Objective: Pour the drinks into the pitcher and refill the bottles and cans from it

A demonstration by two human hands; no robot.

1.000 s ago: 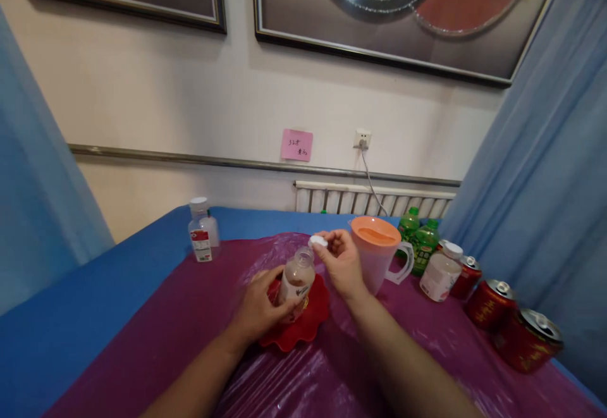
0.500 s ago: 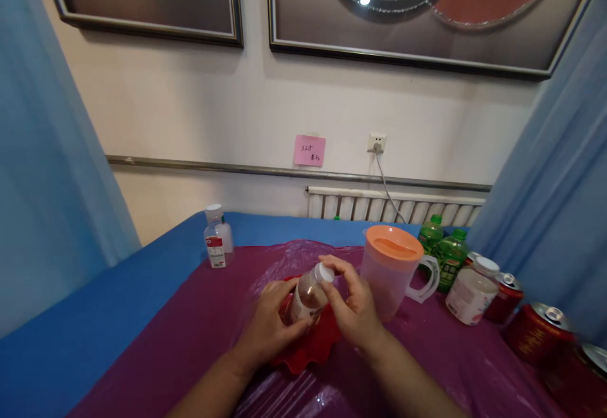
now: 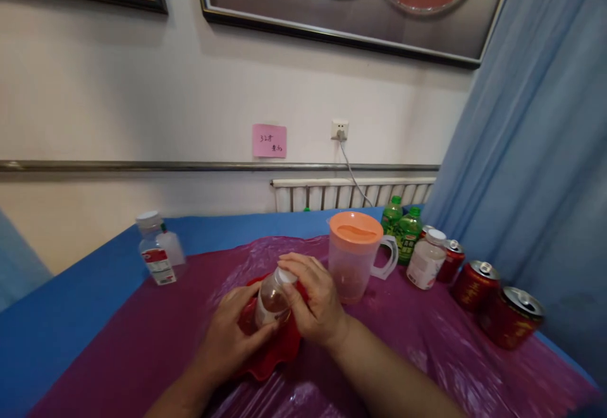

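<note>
Over the red plate (image 3: 263, 366), left hand (image 3: 230, 331) has its fingers wrapped round a bottle (image 3: 272, 298); right hand (image 3: 315, 301) arches above, fingers curled round its white cap (image 3: 283, 275).

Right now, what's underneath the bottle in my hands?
A red scalloped dish spreads below the bottle. The bottle and your left hand cover its middle, so I can't tell whether bottle meets dish.

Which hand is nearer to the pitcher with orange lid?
Right. The right hand, on the white cap, is just left of the pitcher; the left hand, around the bottle, is farther left.
</note>
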